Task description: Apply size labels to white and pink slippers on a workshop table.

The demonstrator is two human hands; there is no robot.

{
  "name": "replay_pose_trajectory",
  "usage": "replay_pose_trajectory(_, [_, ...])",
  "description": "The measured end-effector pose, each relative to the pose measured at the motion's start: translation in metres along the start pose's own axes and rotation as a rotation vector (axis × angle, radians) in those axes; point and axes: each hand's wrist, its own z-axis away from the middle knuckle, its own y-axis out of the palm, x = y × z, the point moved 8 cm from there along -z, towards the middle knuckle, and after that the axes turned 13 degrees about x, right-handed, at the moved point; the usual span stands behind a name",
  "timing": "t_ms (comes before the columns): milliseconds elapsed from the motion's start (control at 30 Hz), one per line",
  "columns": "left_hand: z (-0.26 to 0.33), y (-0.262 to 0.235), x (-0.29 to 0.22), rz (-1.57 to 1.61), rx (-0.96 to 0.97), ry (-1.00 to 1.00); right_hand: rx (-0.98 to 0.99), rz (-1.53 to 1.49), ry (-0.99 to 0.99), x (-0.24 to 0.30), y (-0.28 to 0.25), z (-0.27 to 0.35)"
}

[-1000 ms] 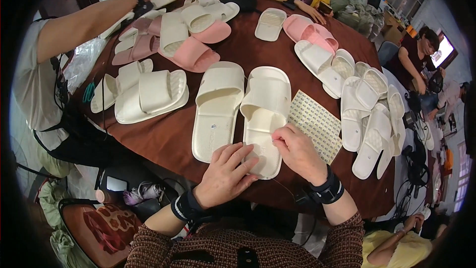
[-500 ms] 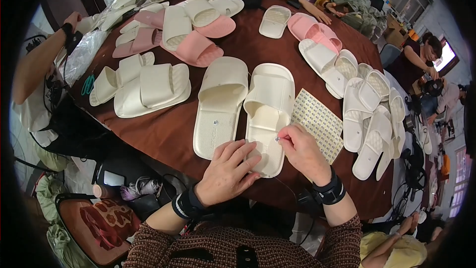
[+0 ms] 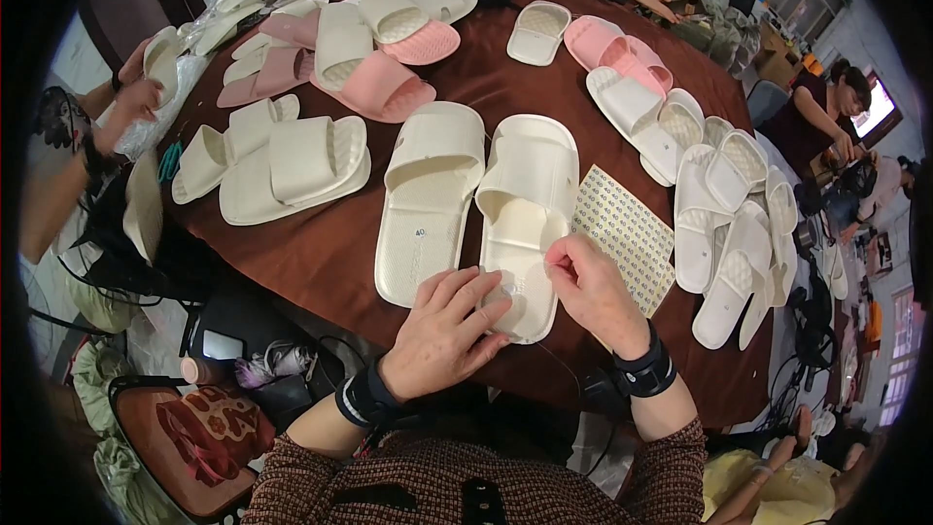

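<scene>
A pair of cream slide slippers lies side by side on the brown table [image 3: 321, 253] in front of me. My left hand [image 3: 442, 331] rests flat on the heel of the right cream slipper [image 3: 530, 204], fingers spread over it. Beside it lies the left cream slipper [image 3: 428, 199], untouched. My right hand [image 3: 593, 287] is above the same heel with thumb and forefinger pinched together; what they pinch is too small to tell. A sticker sheet [image 3: 627, 233] with rows of small dots lies just right of that slipper, partly under my right hand.
Many more cream, white and pink slippers cover the table: a cream pair [image 3: 282, 170] at left, pink ones [image 3: 374, 78] behind, a white pile [image 3: 729, 204] at right. Another person's hands [image 3: 146, 87] hold a slipper at far left. Other people sit at the far and right sides.
My right hand has lifted slightly from the sticker sheet's edge to above the slipper's heel. The person at left has pulled an arm back from the table's far side.
</scene>
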Motion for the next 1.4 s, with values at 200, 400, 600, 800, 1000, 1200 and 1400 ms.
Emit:
replay_pose_trajectory(200, [-0.001,-0.002,0.000,0.001,0.000,-0.012,0.006,0.071,-0.138,0.023,0.000,-0.002])
replay_pose_trajectory(400, [0.000,-0.001,0.001,0.025,-0.023,-0.007,0.128,0.170,-0.223,0.047,0.014,-0.006])
replay_pose_trajectory(600, [0.002,0.000,0.003,0.053,-0.043,0.006,0.143,0.254,-0.243,0.051,0.024,-0.011])
replay_pose_trajectory(800, [0.003,-0.002,0.004,0.058,-0.046,0.001,0.203,0.244,-0.234,0.053,0.025,-0.012])
replay_pose_trajectory(1000, [-0.002,-0.002,0.001,0.058,-0.007,0.004,0.101,0.069,-0.111,0.036,0.012,-0.010])
replay_pose_trajectory(1200, [-0.003,0.003,-0.001,-0.021,-0.019,-0.006,0.009,0.080,-0.149,0.031,0.011,-0.006])
replay_pose_trajectory(1400, [-0.001,0.003,-0.002,-0.062,-0.005,-0.022,-0.076,0.059,-0.208,0.020,0.009,-0.004])
